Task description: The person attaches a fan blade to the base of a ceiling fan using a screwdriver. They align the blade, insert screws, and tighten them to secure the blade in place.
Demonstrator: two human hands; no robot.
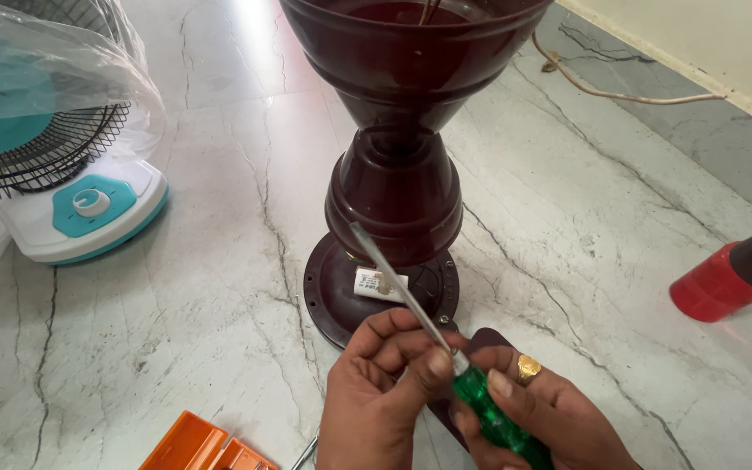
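The right hand (537, 409) is closed around the green translucent handle of a screwdriver (433, 335), its shaft angled up toward the dark maroon ceiling-fan housing (398, 187) standing on the marble floor (611, 218). The left hand (376, 392) pinches the shaft near the handle with curled fingers. A small white capacitor (379, 282) lies on the housing's base plate. A table fan (63, 165) stands at left.

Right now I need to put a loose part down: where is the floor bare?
Bare floor lies between the table fan and the maroon stand, and between that stand and the red cap. It is crowded around both hands and the screwdriver.
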